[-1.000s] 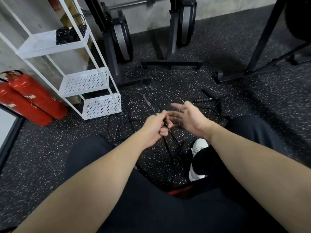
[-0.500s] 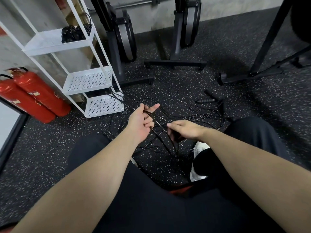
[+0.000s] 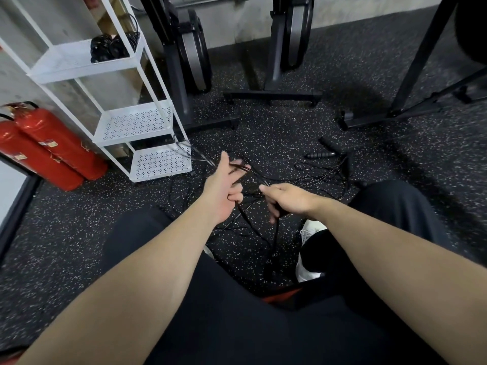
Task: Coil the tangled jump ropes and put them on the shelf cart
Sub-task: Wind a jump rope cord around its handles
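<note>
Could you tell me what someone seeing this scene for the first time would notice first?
Most likely the two bare forearms reaching to the middle, where the left hand and right hand each grip thin black jump ropes lifted from a tangle on the speckled floor. Next, the white shelf cart at upper left, with a dark bundle of coiled ropes on its top shelf. Two red fire extinguishers lie beside it at far left.

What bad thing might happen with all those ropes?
The left hand and right hand both hold black ropes that still run into the pile on the floor, so pulling may tighten the knots. Some strands lie by the shelf cart and might catch on it. Loops near the white shoe may snag it.
</note>
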The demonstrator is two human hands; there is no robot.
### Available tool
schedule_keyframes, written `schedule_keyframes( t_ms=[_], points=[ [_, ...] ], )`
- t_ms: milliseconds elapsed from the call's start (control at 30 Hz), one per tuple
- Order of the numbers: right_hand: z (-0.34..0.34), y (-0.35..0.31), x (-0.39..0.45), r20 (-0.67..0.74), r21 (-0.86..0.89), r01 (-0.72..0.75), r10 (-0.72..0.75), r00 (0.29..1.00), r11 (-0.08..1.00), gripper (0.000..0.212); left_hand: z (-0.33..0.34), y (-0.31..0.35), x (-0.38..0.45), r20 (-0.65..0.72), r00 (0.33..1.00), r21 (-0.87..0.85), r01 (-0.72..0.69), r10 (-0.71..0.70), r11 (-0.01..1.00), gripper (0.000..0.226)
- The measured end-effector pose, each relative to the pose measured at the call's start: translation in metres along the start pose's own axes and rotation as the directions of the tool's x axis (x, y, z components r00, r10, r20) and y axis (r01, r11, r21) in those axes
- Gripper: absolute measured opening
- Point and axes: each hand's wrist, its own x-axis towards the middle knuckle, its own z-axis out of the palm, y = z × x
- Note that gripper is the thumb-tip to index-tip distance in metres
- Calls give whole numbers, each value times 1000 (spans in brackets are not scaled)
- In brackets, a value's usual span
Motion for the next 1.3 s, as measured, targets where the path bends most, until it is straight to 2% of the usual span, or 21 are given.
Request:
schedule_keyframes(
  t_ms=[67, 167, 233, 300, 400, 433, 467, 500, 567, 667, 767, 800, 833, 900, 967, 1000, 1067, 1133, 1167, 1233, 1300],
  points=[
    [1, -7, 3, -34, 296, 27, -17, 999, 955, 48, 0, -10, -1, 48, 999, 306, 6, -22, 952, 57],
    [-1, -22, 4, -109, 704, 52, 35, 993, 708, 49, 3, -32, -4, 158, 975, 620, 24, -154, 784, 85],
    [-9, -27, 3, -139, 835, 88, 53, 989, 544, 50, 5, -44, -7, 245, 940, 749, -27, -238, 662, 63],
    [-17, -28, 0, -166, 909, 124, 73, 983, 398, 50, 8, -51, -8, 272, 930, 825, -92, -249, 557, 44],
    [-22, -26, -3, -207, 959, 179, 112, 972, 220, 48, 18, -56, -7, 262, 955, 865, -170, -136, 472, 28],
    [-24, -26, -3, -229, 955, 199, 121, 966, 219, 47, 20, -55, -7, 247, 965, 868, -177, -94, 465, 25],
    [-26, -25, -3, -255, 937, 212, 129, 958, 277, 48, 21, -54, -5, 228, 972, 864, -170, -66, 473, 25],
    [-28, -22, -3, -271, 902, 202, 137, 953, 382, 51, 23, -51, -6, 214, 975, 850, -157, -56, 503, 27],
    [-30, -13, -1, -283, 810, 168, 123, 951, 561, 55, 25, -44, -7, 221, 974, 791, -146, -55, 594, 30],
    [-26, -2, -2, -234, 658, 104, 71, 970, 746, 45, 26, -30, -9, 242, 970, 732, -160, -33, 662, 30],
    [-18, 5, -4, -56, 285, -1, 18, 998, 959, 22, 20, -22, -8, 249, 968, 638, -138, -34, 757, 31],
    [-16, 7, -5, 33, 211, -11, 4, 999, 977, 22, 17, -21, -8, 258, 965, 623, -125, -53, 772, 32],
    [-16, 6, -7, 111, 221, -10, -15, 994, 975, 26, 15, -19, -10, 261, 963, 613, -109, -70, 782, 33],
    [-15, 7, -8, 179, 389, -22, -52, 982, 921, 21, 12, -12, -13, 263, 962, 542, -79, -80, 837, 32],
    [-16, 13, -6, 180, 439, -62, -21, 983, 896, 50, 13, -2, -16, 267, 962, 415, -61, -57, 908, 31],
    [-15, 14, -6, 213, 370, -88, 7, 977, 925, 56, 13, 1, -15, 268, 963, 360, -63, -39, 931, 30],
    [-8, 13, -5, 298, 103, -103, 68, 952, 989, 51, 13, 6, -15, 250, 968, 296, -69, -7, 953, 28],
    [-1, 8, -6, 230, -131, -128, 156, 961, 983, 57, 10, 4, -13, 207, 978, 256, -63, 9, 965, 28],
    [1, 5, -7, 166, -150, -165, 189, 968, 975, 62, 8, 1, -11, 176, 984, 241, -55, 12, 969, 29],
    [4, 4, -5, 47, -61, -205, 208, 977, 977, 69, 5, -5, -7, 87, 996, 249, -31, 10, 968, 34],
    [5, 2, -5, -66, 55, -172, 175, 982, 984, 66, 3, -9, -6, 12, 1000, 310, 0, -4, 951, 36]
  ],
)
